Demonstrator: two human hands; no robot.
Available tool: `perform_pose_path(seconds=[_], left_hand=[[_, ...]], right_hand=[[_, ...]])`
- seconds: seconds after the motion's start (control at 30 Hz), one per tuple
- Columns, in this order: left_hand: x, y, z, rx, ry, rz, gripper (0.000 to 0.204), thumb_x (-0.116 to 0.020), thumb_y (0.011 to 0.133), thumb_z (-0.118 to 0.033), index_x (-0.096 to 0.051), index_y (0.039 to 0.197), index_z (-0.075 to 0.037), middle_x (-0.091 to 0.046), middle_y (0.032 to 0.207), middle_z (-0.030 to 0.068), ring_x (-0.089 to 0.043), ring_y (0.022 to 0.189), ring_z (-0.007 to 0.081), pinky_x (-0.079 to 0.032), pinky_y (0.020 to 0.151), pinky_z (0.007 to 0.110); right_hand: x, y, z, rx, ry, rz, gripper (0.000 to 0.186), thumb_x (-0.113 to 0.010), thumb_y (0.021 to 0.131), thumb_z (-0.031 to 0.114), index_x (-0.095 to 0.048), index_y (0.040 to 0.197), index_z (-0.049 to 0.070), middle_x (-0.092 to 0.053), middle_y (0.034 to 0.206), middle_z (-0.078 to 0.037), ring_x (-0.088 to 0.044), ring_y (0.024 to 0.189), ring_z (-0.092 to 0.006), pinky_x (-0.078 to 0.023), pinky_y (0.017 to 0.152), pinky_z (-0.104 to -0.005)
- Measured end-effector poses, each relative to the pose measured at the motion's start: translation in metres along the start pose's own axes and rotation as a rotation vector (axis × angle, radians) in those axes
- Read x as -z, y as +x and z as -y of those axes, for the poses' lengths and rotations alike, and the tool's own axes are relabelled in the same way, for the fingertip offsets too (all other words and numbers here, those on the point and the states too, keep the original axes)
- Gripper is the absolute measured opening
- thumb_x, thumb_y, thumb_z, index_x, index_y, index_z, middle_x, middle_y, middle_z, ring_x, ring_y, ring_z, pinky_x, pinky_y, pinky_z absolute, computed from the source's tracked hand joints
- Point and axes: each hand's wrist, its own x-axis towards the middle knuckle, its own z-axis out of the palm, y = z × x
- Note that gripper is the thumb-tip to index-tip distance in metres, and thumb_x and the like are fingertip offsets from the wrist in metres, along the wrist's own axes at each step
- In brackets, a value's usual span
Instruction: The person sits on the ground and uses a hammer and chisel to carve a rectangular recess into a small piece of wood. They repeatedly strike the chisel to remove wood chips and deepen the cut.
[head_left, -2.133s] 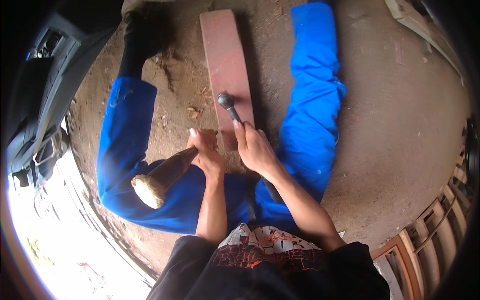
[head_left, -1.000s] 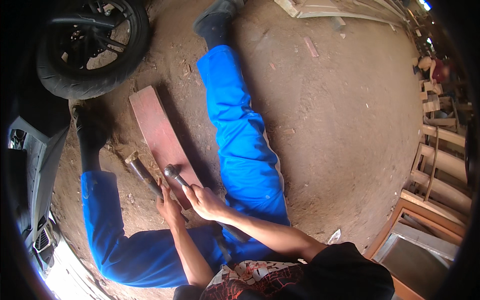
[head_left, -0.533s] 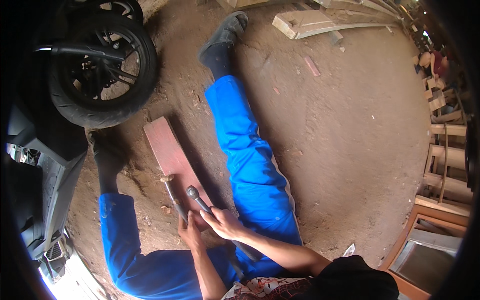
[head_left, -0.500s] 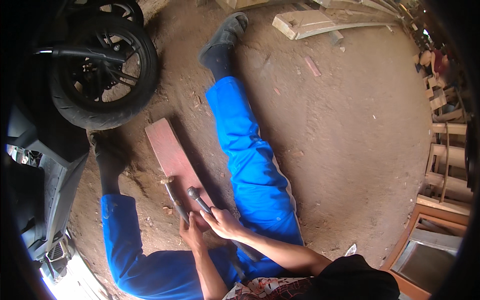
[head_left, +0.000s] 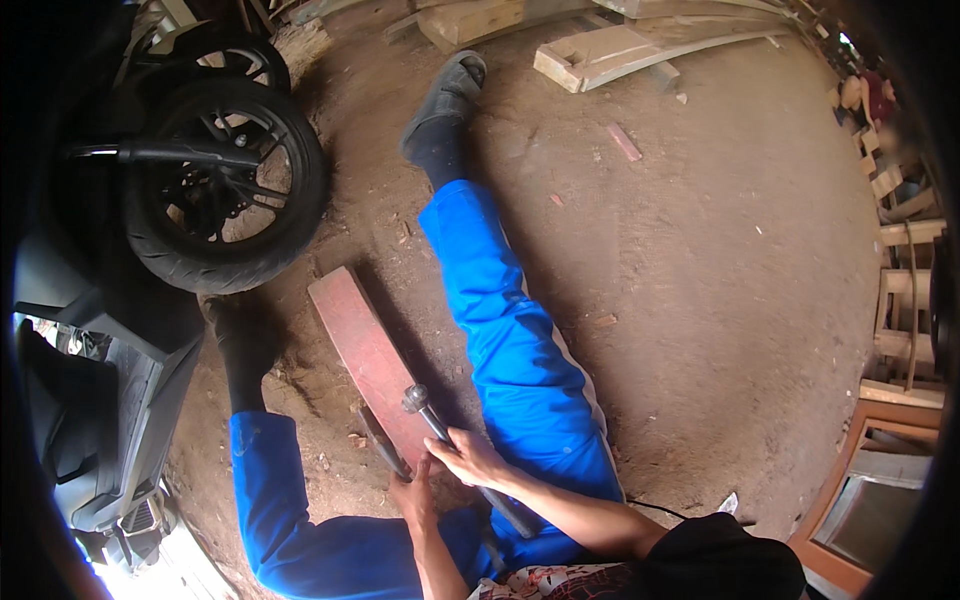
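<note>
My left hand (head_left: 412,488) is closed on a dark, narrow tool (head_left: 385,440), held slanting up to the left beside the red board (head_left: 355,325). My right hand (head_left: 465,460) grips a metal bar (head_left: 430,420) with a rounded knob at its upper end, over the board; the bar's other end extends down across my right thigh. The board lies on the dirt floor between my outstretched legs, both in blue trousers (head_left: 510,340) and dark socks.
A black motorcycle (head_left: 100,280) with its wheel (head_left: 225,185) stands close at left. Timber planks (head_left: 620,55) lie beyond my right foot. Stacked wooden pieces (head_left: 905,285) and a framed panel (head_left: 865,480) are at right. Another person (head_left: 878,105) is at far upper right.
The tool in my left hand has swung from pointing lower left to pointing upward beside the board. The view has turned, showing the motorcycle wheel, planks and other person.
</note>
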Motion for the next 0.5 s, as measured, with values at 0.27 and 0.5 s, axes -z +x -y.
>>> perform_pose_path(seconds=[0.27, 0.5], left_hand=[[-0.004, 0.005, 0.002, -0.038, 0.062, 0.044, 0.05, -0.081, 0.082, -0.024, -0.063, 0.113, 0.01, -0.069, 0.09, 0.0124, -0.049, 0.056, 0.0097, -0.034, 0.045, 0.027], [0.0, 0.016, 0.005, 0.057, 0.131, 0.006, 0.053, -0.084, 0.079, -0.031, -0.064, 0.105, 0.011, -0.065, 0.075, 0.0101, -0.039, 0.045, 0.0057, -0.026, 0.039, 0.025]], right_hand=[[-0.007, 0.008, -0.031, 0.201, 0.004, -0.246, 0.041, -0.068, 0.092, 0.043, -0.055, 0.088, 0.004, -0.055, 0.063, -0.006, -0.053, 0.048, -0.0132, -0.041, 0.043, -0.0313], [0.016, -0.001, -0.001, -0.265, 0.426, -0.011, 0.039, -0.071, 0.09, 0.039, -0.052, 0.097, 0.006, -0.052, 0.067, -0.001, -0.048, 0.045, -0.0095, -0.04, 0.04, -0.0253]])
